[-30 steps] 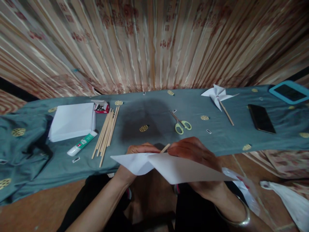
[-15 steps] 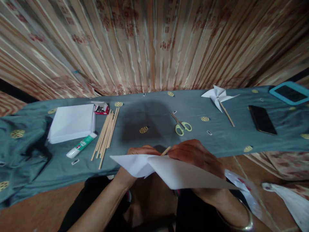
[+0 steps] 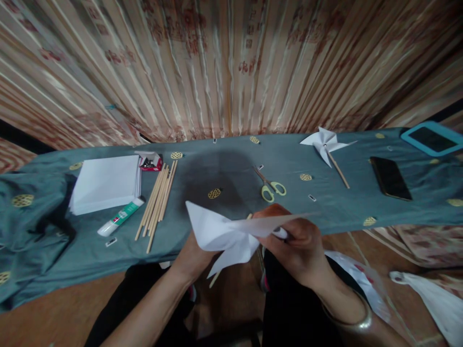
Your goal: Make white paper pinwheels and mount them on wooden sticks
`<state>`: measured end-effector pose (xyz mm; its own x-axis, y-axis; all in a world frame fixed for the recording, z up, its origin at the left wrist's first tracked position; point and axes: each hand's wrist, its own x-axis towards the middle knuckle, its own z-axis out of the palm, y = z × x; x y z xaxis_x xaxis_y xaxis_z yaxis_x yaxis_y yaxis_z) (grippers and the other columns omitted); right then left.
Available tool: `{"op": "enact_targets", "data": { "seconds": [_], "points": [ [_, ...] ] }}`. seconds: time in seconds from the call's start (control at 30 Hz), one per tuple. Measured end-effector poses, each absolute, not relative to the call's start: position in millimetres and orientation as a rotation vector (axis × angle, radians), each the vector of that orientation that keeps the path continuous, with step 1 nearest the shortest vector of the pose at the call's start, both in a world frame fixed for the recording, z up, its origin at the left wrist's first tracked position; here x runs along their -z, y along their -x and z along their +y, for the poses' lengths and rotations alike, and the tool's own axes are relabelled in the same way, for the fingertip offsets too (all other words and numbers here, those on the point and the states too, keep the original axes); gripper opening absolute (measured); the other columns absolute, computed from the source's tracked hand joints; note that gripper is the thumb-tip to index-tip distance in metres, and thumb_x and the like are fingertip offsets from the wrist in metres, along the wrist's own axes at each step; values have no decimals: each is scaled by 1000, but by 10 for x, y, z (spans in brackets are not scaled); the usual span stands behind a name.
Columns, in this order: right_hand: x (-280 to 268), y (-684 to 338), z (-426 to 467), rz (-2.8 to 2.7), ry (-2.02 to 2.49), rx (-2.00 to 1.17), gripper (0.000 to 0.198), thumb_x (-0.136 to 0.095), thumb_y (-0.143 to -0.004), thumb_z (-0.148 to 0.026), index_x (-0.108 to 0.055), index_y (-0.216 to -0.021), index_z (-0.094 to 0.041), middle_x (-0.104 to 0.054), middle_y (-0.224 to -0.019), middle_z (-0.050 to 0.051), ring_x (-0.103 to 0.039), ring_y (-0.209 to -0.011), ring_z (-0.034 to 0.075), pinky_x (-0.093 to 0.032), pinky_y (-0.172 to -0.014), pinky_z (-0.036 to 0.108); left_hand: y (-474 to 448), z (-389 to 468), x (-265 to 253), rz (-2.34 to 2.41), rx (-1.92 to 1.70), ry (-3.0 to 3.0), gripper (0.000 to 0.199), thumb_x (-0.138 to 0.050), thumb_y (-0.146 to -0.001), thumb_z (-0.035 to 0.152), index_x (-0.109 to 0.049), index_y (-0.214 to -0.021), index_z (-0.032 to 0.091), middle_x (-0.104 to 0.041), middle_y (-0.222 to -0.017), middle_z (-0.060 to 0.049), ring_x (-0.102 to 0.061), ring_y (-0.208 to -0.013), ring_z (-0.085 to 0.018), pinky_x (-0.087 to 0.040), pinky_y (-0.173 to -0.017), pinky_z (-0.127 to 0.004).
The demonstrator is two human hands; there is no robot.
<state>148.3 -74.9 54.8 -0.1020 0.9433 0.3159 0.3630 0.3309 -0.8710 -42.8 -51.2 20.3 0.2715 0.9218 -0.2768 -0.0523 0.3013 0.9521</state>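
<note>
A white paper pinwheel is held in the air at the table's front edge, its folded blades facing up. A thin wooden stick shows at its lower side, and a stick end also pokes out above the paper. My left hand grips the pinwheel from behind and below; the paper hides most of its fingers. My right hand is closed at the pinwheel's right side, its fingers curled under a raised blade. A small white piece shows between those fingers. Green-handled scissors lie just beyond.
To the left are a paper stack, a glue stick, several wooden sticks and an open red box of small metal pieces. On the right lie another pinwheel, a phone and a blue-framed tablet.
The pinwheel has turned and tilted, so its blades now face the camera more. My right hand has shifted round it, with fingers now curled under a blade. The stick's lower part has come into view.
</note>
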Motion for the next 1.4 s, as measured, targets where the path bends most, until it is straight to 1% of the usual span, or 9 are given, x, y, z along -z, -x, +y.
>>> {"op": "enact_targets", "data": {
  "seconds": [0.07, 0.13, 0.27, 0.47, 0.57, 0.83, 1.03, 1.2, 1.4],
  "points": [
    [-486, -1470, -690, -1467, 1282, -990, 7, -70, -79, -26, -72, -79, -20, -69, -68, -2, -59, -58, 11, -45, -52, 22, 376, -538, -192, 1111, -844, -914, 30, -86, -53, 35, -76, -74, 16, -74, -80, -6, -65, -78, -21, -52, -77, -32],
    [-399, -1459, -620, -1311, 1296, -1190, 13, -74, -74, -32, -72, -75, -19, -65, -61, -2, -53, -52, 10, -42, -49, 22, 326, -553, -155, 1102, -806, -805, 28, -87, -50, 34, -76, -69, 16, -74, -72, -6, -67, -75, -23, -53, -69, -31],
    [-227, -1436, -495, -1068, 1298, -1418, 20, -79, -63, -35, -69, -66, -17, -65, -59, -2, -51, -53, 10, -41, -52, 23, 277, -574, -44, 1095, -799, -640, 27, -89, -43, 31, -75, -59, 15, -70, -58, -6, -67, -63, -22, -46, -53, -25],
    [-121, -1377, -447, -912, 1286, -1556, 30, -85, -54, -37, -74, -74, -17, -72, -70, 1, -57, -60, 12, -45, -60, 26, 273, -648, 17, 1092, -885, -570, 32, -90, -41, 29, -78, -67, 16, -72, -60, -6, -66, -60, -20, -48, -56, -26],
    [-94, -1329, -438, -869, 1256, -1590, 33, -87, -52, -36, -75, -75, -17, -74, -74, 1, -60, -63, 13, -48, -64, 28, 282, -672, 20, 1095, -919, -543, 32, -91, -38, 28, -78, -66, 16, -71, -58, -5, -66, -58, -20, -49, -56, -27],
    [-30, -1260, -395, -898, 1282, -1615, 34, -87, -52, -36, -76, -77, -16, -75, -74, 2, -61, -62, 14, -48, -63, 27, 328, -683, 102, 1119, -967, -506, 34, -91, -36, 28, -77, -64, 15, -71, -56, -5, -66, -57, -20, -50, -55, -28],
    [-24, -1261, -389, -968, 1375, -1578, 32, -85, -54, -37, -74, -77, -18, -74, -71, 1, -61, -60, 14, -46, -60, 27, 374, -694, 191, 1124, -940, -512, 34, -91, -41, 31, -78, -68, 15, -72, -61, -5, -63, -52, -16, -48, -56, -26],
    [-3, -1248, -380, -941, 1341, -1647, 32, -87, -52, -34, -75, -77, -18, -74, -72, 1, -62, -62, 14, -47, -62, 27, 406, -705, 191, 1137, -918, -495, 33, -91, -40, 31, -77, -64, 14, -71, -58, -5, -61, -49, -14, -46, -54, -24],
    [35, -1229, -391, -900, 1294, -1724, 28, -86, -55, -31, -76, -79, -19, -76, -75, 1, -63, -62, 14, -46, -64, 27, 414, -764, 160, 1077, -916, -507, 39, -91, -41, 32, -78, -73, 15, -74, -65, -6, -69, -64, -22, -52, -63, -30]
  ]
}}
